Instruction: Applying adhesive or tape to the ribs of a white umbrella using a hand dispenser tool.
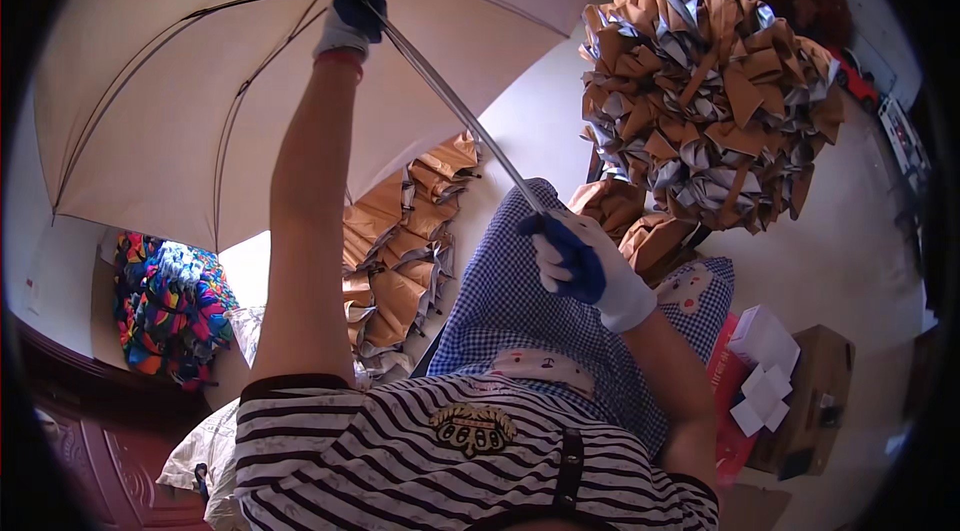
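Note:
An opened umbrella (150,101) with a pale beige canopy and dark ribs spreads across the upper left. My left hand (357,13), in a white and blue glove, is raised and closed around the top of the metal shaft (455,106), just under the rib hub. Lower down, my right hand (575,261), gloved the same way, grips the shaft's lower end above my lap. Its fingers are wrapped round, so the end of the shaft is hidden. A blue checked apron (500,301) covers my lap below the right hand.
A big heap of folded brown and silver umbrellas (710,111) stands at the right. More brown umbrellas (400,251) lie beyond my left arm. At the left is a multicoloured pile (175,306). A cardboard box (815,396) with white paper pieces (762,399) beside it sits at lower right.

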Motion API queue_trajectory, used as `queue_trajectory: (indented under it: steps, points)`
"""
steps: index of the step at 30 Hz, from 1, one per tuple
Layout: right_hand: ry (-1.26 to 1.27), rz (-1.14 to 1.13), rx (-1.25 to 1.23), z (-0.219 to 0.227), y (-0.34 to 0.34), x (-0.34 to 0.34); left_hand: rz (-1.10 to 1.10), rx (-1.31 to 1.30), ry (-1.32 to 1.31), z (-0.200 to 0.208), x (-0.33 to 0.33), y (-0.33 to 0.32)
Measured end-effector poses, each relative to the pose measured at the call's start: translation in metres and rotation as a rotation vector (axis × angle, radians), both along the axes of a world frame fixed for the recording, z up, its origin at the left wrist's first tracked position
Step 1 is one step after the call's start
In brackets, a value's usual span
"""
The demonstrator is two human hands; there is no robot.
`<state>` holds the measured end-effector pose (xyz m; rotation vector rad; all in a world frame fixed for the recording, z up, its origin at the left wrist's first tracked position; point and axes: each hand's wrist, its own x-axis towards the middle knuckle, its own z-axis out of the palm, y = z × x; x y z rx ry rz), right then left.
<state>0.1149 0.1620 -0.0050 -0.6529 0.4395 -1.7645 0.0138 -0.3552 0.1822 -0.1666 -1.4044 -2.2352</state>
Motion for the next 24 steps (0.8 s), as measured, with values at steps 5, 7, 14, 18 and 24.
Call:
queue_trajectory:
  steps: [5, 7, 14, 18, 24]
  points:
    - [-0.326, 0.211, -0.159, -0.04, -0.004, -0.01, -0.085, 0.099, 0.004, -0.048, -0.001, 0.066]
    - [-0.342, 0.192, -0.112, -0.045, -0.006, -0.01, 0.037, 0.278, -0.024, -0.069, -0.001, 0.062]
    - [0.173, -0.426, 0.499, -0.022, -0.015, 0.013, 0.07, 0.17, -0.092, -0.15, 0.011, 0.095]
    - [0.419, -0.642, 0.605, -0.017, -0.041, -0.004, -0.016, 0.391, -0.17, -0.218, 0.028, 0.186]
    - [0.87, -0.943, 0.553, -0.077, -0.089, -0.058, -0.143, -0.497, -0.079, -0.316, 0.072, 0.262]
